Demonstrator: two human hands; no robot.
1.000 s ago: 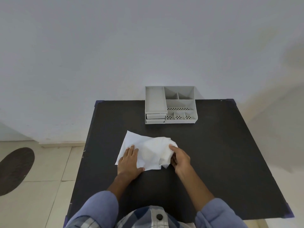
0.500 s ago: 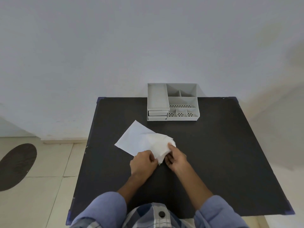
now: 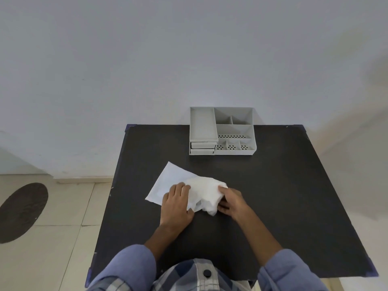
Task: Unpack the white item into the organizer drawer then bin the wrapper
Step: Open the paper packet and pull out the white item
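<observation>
A white wrapped package lies on the black table point(image 3: 283, 196). Its flat white wrapper point(image 3: 170, 181) stretches away to the left, and a crumpled white bundle point(image 3: 206, 193) bulges at its right end. My left hand point(image 3: 176, 203) rests flat on the wrapper, pressing it down, fingers against the bundle's left side. My right hand point(image 3: 231, 201) grips the bundle's right end, fingers curled under it. The grey organizer point(image 3: 222, 131) stands at the table's far edge; two small drawers point(image 3: 202, 148) at its front left look shut.
The organizer's open compartments hold nothing visible. A white wall rises behind the table. Tiled floor lies to the left with a dark oval mat point(image 3: 21, 211). No bin is in view.
My left hand has shifted from a pinch at the bundle's near edge to lying flat on the wrapper. The bundle has been pulled a little to the right and looks more opened up.
</observation>
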